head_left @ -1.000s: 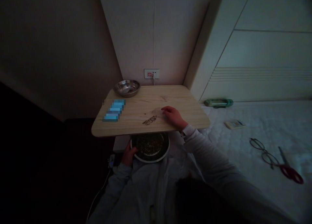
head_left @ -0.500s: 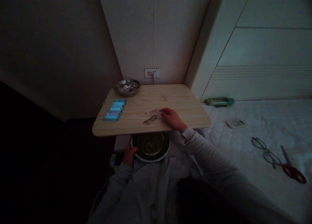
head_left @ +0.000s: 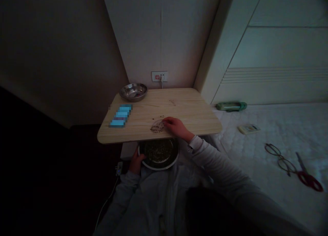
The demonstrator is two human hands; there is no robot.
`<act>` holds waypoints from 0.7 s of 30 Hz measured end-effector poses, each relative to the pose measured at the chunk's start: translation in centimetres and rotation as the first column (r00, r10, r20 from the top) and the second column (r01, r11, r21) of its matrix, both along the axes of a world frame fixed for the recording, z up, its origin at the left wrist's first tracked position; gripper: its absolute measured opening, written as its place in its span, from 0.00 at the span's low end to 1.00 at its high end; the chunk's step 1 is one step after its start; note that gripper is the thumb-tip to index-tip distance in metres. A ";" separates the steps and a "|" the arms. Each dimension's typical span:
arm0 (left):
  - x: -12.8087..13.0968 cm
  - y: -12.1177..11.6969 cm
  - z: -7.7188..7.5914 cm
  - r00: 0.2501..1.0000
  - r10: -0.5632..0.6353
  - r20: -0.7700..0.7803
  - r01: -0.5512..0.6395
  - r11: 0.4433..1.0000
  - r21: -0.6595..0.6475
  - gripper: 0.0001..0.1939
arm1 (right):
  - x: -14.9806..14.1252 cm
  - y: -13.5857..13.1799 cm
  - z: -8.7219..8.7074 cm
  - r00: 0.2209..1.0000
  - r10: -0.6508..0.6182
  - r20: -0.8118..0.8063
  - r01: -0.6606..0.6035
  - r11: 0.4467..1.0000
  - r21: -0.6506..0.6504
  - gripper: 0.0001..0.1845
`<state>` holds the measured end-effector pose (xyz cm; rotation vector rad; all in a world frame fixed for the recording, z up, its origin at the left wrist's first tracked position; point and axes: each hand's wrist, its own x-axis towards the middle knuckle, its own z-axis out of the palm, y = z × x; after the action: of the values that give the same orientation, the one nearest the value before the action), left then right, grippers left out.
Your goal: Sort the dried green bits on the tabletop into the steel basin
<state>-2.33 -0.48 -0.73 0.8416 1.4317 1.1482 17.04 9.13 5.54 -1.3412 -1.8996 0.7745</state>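
Observation:
On the low wooden table, my right hand point(head_left: 176, 127) has its thumb and fingers pinched together at the front edge area. From the fingertips a thin, pale loop point(head_left: 158, 120) reaches left, its outline curving round a small pile of dark, seed-like grains point(head_left: 156, 127). Whether this loop is a thread, a wire or a clear rim is too faint to tell. Below the table edge, my left hand point(head_left: 136, 162) grips the left side of a dark, round basin point(head_left: 164, 167) with a white rim. Many small pale bits show inside the basin, which sits over my lap.
The wooden table point(head_left: 189, 109) bears a steel bowl point(head_left: 133, 92) and a blurred blue-screened phone point(head_left: 121, 116). On the white bed to the right lie a green bottle point(head_left: 231, 106), a small pale device point(head_left: 249, 128), glasses point(head_left: 280, 158) and red-handled scissors point(head_left: 309, 181). A wall socket point(head_left: 159, 76) is behind.
My right hand has shifted slightly left and toward me, and the thin loop now lies over the dark grains. A few specks show beyond it. My left hand and the basin stay put.

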 end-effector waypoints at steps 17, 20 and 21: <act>-0.1 0.1 -0.3 1.000 0.000 -0.012 0.000 1.000 0.011 0.25 | 0.4 0.4 0.0 0.998 0.016 -0.067 -0.014 1.000 0.025 0.13; -0.1 0.2 -0.4 1.000 -0.013 0.008 0.013 1.000 -0.007 0.26 | 1.6 2.7 0.0 0.991 -0.065 -0.117 0.073 0.995 0.069 0.14; -0.1 0.1 -0.4 1.000 -0.017 0.011 0.018 1.000 -0.008 0.26 | 2.1 3.6 -0.1 0.985 -0.111 -0.132 0.122 0.990 0.076 0.14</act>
<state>-2.41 -0.34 -1.09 0.8392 1.4165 1.1314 19.13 12.76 5.44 -1.3072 -1.7194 0.6974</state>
